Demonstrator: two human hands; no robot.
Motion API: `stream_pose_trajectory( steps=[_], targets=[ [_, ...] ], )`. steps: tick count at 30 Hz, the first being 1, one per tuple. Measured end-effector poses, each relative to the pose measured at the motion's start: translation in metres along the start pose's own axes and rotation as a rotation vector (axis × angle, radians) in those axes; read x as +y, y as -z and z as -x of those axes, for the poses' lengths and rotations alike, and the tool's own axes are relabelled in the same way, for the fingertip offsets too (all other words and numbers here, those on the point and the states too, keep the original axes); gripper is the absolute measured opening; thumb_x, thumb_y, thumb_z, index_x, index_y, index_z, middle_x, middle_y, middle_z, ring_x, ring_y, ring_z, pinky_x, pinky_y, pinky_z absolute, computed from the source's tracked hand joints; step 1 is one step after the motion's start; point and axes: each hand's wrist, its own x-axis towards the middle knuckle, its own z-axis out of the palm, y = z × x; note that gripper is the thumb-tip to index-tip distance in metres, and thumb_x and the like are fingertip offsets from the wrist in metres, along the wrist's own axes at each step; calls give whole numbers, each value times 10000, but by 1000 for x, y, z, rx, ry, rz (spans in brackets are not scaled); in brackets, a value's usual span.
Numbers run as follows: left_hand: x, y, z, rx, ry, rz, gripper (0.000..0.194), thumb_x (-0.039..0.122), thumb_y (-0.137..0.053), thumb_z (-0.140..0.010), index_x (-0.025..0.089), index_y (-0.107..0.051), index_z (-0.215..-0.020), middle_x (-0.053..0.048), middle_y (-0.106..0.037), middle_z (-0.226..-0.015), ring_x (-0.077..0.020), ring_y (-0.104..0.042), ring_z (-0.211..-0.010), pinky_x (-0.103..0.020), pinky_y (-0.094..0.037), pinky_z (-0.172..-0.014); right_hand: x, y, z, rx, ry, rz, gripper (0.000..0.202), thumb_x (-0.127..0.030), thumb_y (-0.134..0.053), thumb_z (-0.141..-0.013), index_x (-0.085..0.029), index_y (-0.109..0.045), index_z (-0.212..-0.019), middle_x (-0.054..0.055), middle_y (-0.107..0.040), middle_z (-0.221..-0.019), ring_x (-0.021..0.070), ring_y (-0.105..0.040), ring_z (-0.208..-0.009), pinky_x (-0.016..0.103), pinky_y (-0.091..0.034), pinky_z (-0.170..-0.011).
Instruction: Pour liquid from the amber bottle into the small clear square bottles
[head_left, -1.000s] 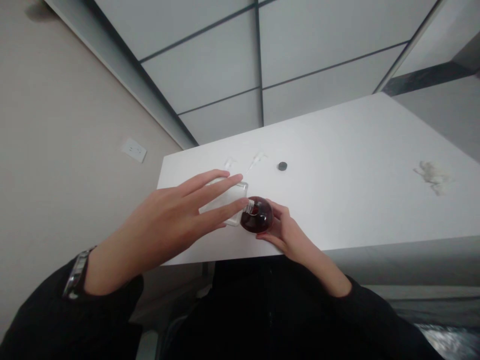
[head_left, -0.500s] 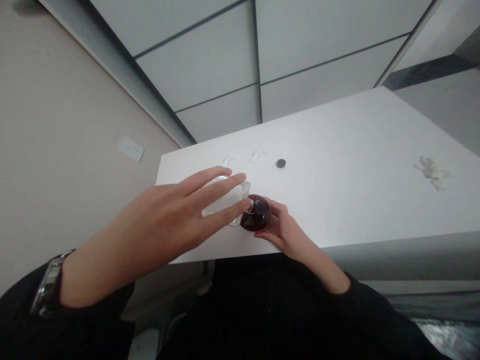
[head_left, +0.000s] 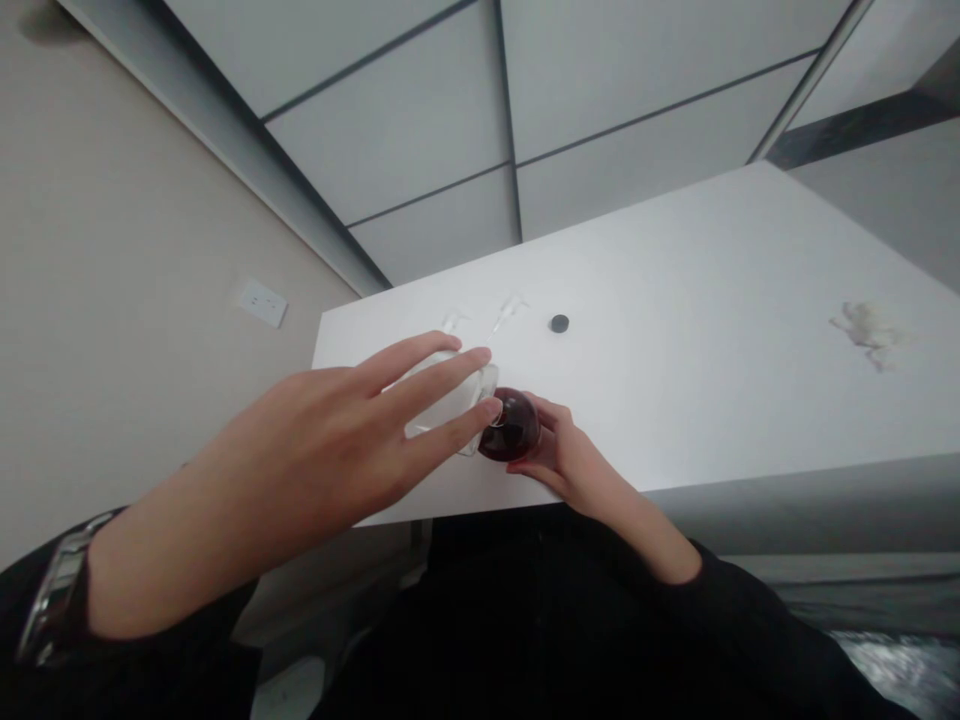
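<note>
The wrist of the left hand (head_left: 352,430) has swung out to the lower left since a second ago, and the clear bottle (head_left: 448,402) it grasps looks tipped further towards the dark red bottle (head_left: 514,432). The right hand (head_left: 564,455) grips the latter near the front edge of the table (head_left: 712,350). The left hand hides the clear bottle's neck, so contact cannot be told. Towards the back edge, pale pump heads (head_left: 511,312) look faint.
</note>
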Motion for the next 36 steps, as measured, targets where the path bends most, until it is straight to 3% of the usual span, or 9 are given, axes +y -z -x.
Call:
stream_pose_trajectory(
  steps=[8, 12, 15, 20, 26, 31, 36],
  targets=[
    [-2, 3, -4, -14, 5, 11, 558, -22, -425, -1006, 217, -599, -1479, -80, -637, -1591, -274, -646, -1437, -333, -688, -963, -1, 0, -2, 2, -13, -19, 777, -491, -831, -908, -315, -460, -1568, 145, -574, -1613, 365, -545, -1513, 636, -410, -1280],
    [-1, 0, -3, 17, 30, 4, 520, -13, -406, -1022, 145, -561, -1492, -115, -635, -1589, -300, -656, -1425, -392, -691, -993, 4, -1, -3, -1, -28, -34, 798, -473, -844, -898, -297, -453, -1571, 156, -559, -1624, 357, -550, -1508, 623, -422, -1277],
    [-3, -1, -4, 28, 39, 42, 493, 1, -429, -1021, 153, -579, -1465, -119, -647, -1577, -291, -673, -1410, -402, -684, -1024, 5, -2, -3, -10, -32, -51, 815, -467, -850, -894, -298, -438, -1577, 156, -541, -1643, 350, -543, -1516, 615, -430, -1275],
    [-5, 5, -9, 17, -22, 13, 452, -14, -458, -1004, 135, -626, -1396, -149, -687, -1522, -320, -725, -1339, -393, -715, -927, 2, -1, -2, -5, -26, -55, 777, -458, -832, -913, -310, -446, -1571, 144, -554, -1636, 348, -534, -1527, 619, -418, -1286],
    [-2, 8, -13, 42, -37, 10, 416, -23, -443, -1011, 131, -650, -1337, -142, -722, -1475, -320, -738, -1313, -437, -712, -941, 0, -1, -2, 1, -23, -45, 771, -434, -842, -909, -309, -451, -1562, 148, -576, -1615, 349, -561, -1504, 617, -438, -1270],
    [-4, 13, -17, 39, -26, 52, 390, -5, -453, -1024, 167, -669, -1300, -111, -737, -1455, -286, -732, -1320, -404, -703, -959, 1, -2, -3, 4, -19, -55, 785, -416, -855, -898, -305, -450, -1562, 155, -581, -1604, 348, -579, -1484, 617, -442, -1263],
    [-3, 13, -19, 47, -65, -7, 386, -18, -451, -1001, 125, -682, -1275, -151, -750, -1422, -335, -765, -1252, -424, -724, -843, -1, 0, -2, 4, -35, -61, 784, -415, -858, -895, -303, -460, -1561, 150, -581, -1605, 352, -563, -1500, 624, -429, -1271]
  ],
)
